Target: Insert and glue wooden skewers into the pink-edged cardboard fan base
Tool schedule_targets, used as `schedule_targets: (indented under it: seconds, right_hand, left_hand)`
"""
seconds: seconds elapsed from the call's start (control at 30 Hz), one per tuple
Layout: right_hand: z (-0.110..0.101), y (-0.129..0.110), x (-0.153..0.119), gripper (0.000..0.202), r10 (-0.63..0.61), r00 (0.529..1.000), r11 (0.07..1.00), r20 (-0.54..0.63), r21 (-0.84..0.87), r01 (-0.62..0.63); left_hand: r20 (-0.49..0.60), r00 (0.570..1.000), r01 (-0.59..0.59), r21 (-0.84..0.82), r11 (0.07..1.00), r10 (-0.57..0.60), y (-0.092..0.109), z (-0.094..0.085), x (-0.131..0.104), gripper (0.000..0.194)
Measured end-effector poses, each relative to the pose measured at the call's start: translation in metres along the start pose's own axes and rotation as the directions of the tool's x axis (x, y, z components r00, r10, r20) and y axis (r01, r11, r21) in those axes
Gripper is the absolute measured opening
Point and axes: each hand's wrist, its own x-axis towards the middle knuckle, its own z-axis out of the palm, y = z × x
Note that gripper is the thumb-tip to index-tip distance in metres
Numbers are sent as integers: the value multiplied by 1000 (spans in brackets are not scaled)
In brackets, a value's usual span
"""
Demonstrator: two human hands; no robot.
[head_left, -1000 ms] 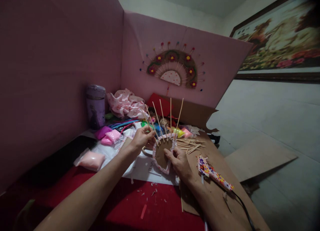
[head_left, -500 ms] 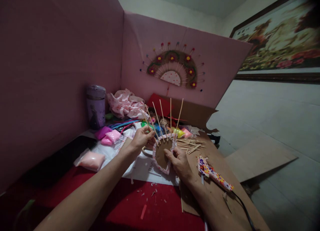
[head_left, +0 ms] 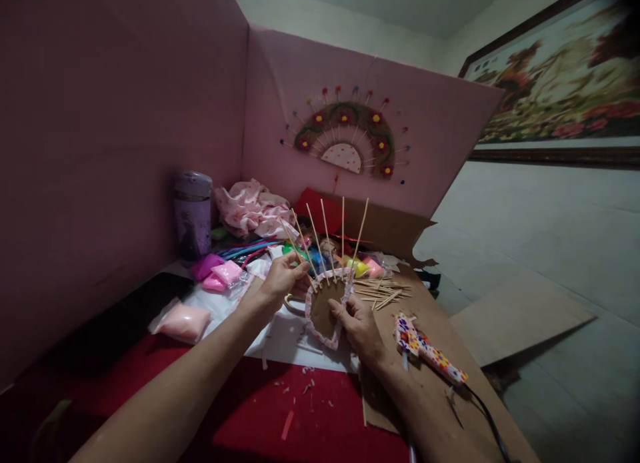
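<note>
A small rounded piece of cardboard (head_left: 326,313) with a pale, patterned cloth edging is held up over the table. Several thin wooden sticks (head_left: 326,233) fan upward from its top edge. My right hand (head_left: 359,323) grips the cardboard at its right side, thumb on the near face. At the upper left of the piece, my left hand (head_left: 286,276) is closed, thumb and fingers pinched around the leftmost stick near its base. Part of the left fingers is hidden behind the sticks and the edging.
Loose wooden sticks (head_left: 383,291) lie right of the hands on a cardboard sheet (head_left: 440,356). A flower-patterned glue gun (head_left: 430,349) with a cord rests nearer. Bags of pink material (head_left: 183,319) and a purple tumbler (head_left: 193,216) stand left. A decorated half-round fan (head_left: 345,126) hangs behind.
The stick tips have shifted very slightly to the right. Both hands keep nearly the same grip and place.
</note>
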Motion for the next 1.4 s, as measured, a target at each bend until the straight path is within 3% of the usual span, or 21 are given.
schedule_targets:
  seconds: [1.4]
  right_hand:
    - [0,-1,0,37,-4,1000,1000,7,23,4]
  left_hand:
    - [-46,999,6,13,1000,-6,2,1,-1,40]
